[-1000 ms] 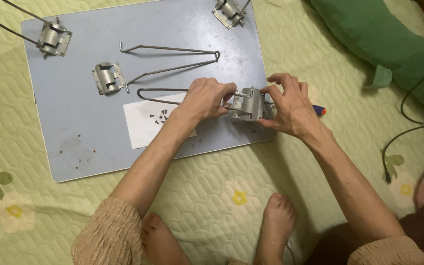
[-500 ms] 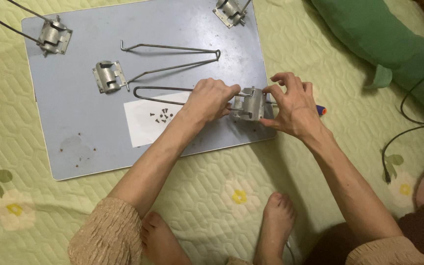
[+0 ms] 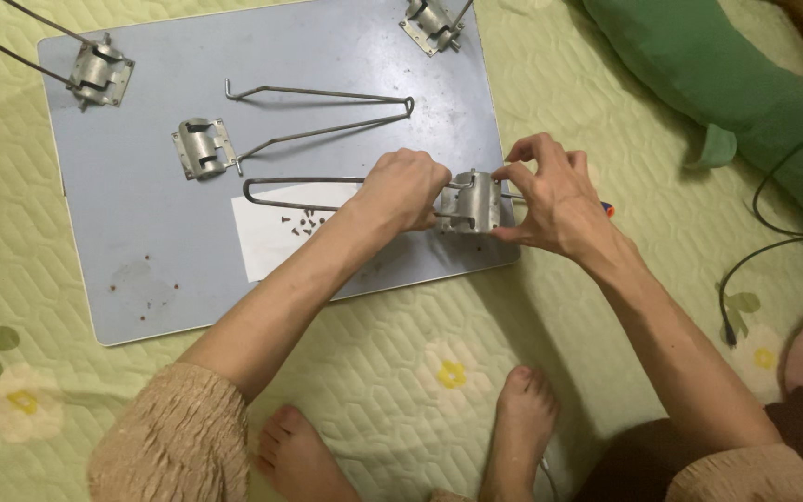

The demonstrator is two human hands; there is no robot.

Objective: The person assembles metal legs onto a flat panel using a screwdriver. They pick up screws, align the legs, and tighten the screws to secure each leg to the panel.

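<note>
While pinching the metal bracket (image 3: 472, 202) between both hands — left hand (image 3: 408, 189) closed on its bent wire loop (image 3: 290, 180), right hand (image 3: 550, 200) clamping the housing — halfway through, judging by loose bracket (image 3: 203, 147) and wire (image 3: 327, 112) waiting on the grey board (image 3: 141, 260).

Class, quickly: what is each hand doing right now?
Left hand: closed on the wire by the bracket.
Right hand: fingers pinching the bracket.
</note>
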